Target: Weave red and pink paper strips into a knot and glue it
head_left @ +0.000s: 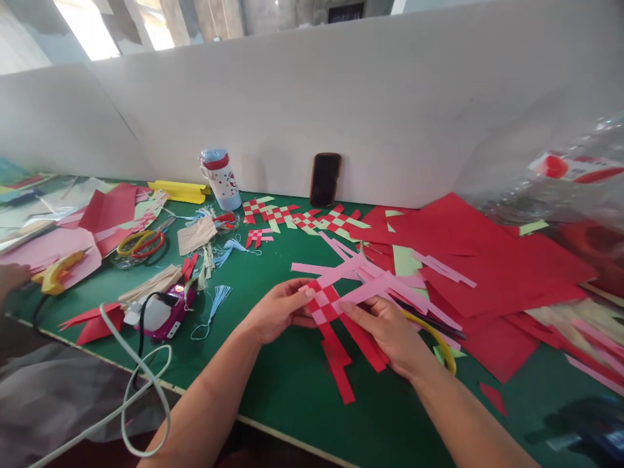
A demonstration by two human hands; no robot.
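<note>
Your one camera sits on your head, at the near side of the green table (283,396), and faces forward and down across it. It is near enough that your left hand (275,312) and right hand (390,328) show large over the table. Beyond the table's far edge, the wide view takes in a white partition (370,104) and, farther behind the table, a strip of the room (277,13).

The woven strips (322,300) look like matt paper, the phone screen (325,180) glossy.
</note>
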